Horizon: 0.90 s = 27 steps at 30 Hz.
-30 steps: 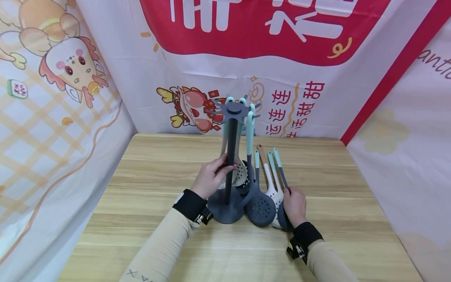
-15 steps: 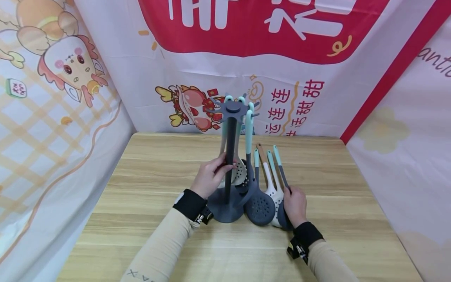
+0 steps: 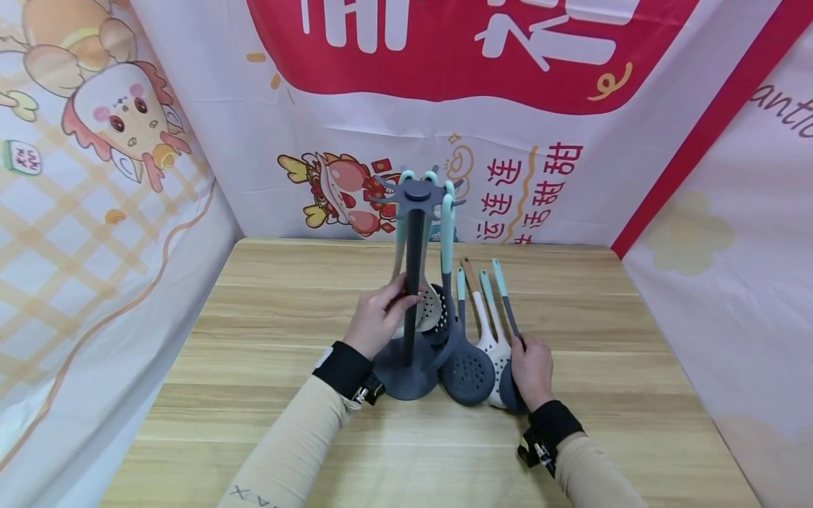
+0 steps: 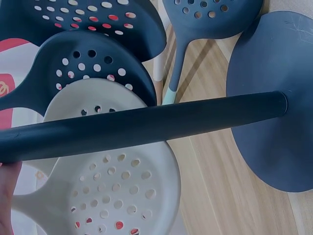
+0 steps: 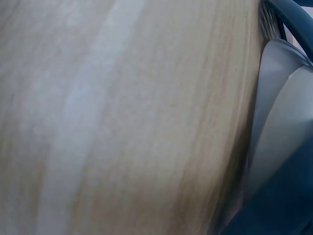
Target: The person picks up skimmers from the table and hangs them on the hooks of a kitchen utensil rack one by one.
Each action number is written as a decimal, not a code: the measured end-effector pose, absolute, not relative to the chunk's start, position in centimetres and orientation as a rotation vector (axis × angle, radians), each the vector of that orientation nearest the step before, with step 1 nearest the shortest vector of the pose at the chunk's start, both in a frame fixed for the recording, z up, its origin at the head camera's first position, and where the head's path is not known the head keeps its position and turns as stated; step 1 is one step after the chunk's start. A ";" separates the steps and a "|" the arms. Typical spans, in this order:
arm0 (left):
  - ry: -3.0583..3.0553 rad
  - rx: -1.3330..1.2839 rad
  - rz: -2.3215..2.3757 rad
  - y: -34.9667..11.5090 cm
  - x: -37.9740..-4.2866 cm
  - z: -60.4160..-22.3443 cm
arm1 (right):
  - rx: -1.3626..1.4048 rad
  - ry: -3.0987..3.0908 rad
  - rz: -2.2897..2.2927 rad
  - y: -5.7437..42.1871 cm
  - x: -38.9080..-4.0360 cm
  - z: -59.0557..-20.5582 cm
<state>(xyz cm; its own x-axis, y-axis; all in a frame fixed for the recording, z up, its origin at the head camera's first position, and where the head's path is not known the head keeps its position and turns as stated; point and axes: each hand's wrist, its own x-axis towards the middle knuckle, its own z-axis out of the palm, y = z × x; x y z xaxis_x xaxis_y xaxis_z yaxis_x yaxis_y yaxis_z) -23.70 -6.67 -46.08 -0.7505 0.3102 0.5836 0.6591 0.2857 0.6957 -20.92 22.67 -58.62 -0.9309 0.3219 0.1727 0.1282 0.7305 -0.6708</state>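
In the head view my left hand (image 3: 377, 321) grips the pole (image 3: 414, 282) of a navy utensil stand, thumb and fingers around it. The stand's round base (image 3: 406, 381) sits on the table. From its top hooks (image 3: 419, 192) hang several mint-handled utensils, among them a pale skimmer (image 4: 117, 191) and a navy slotted one (image 4: 98, 61). My right hand (image 3: 533, 370) grips a navy utensil with a mint handle tip (image 3: 500, 275); its head is partly hidden by the hand. Next to it lie a navy skimmer (image 3: 468, 374) and white utensils (image 3: 500, 356).
The lying utensils sit close together right of the stand, handles pointing away from me, one tipped brown (image 3: 470, 274). The wooden table (image 3: 267, 310) ends at a printed cloth (image 3: 254, 176) behind, with more cloth at both sides.
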 end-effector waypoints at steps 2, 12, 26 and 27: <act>-2.213 -0.864 -1.436 -6.6 -23.7 -46.1 | -0.340 -2.641 0.999 22.6 -20.9 -58.6; -2.166 -0.787 -1.367 -6.3 -23.8 -46.3 | -0.306 -2.608 1.017 22.6 -20.5 -58.6; -2.128 -0.704 -1.395 -5.7 -23.9 -46.2 | -0.291 -2.531 1.075 22.8 -19.8 -58.7; -2.131 -0.694 -1.396 -5.6 -23.8 -46.3 | -0.293 -2.534 1.078 22.8 -19.7 -58.6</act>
<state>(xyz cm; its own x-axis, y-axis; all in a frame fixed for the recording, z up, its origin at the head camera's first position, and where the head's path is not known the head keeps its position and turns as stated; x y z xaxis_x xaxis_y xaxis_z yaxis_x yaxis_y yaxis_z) -23.85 -5.62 -46.25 -0.7475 0.1442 0.6484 0.6520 0.3458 0.6747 -19.68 22.76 -58.63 -0.9100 0.3286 0.2529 0.0457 0.6858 -0.7263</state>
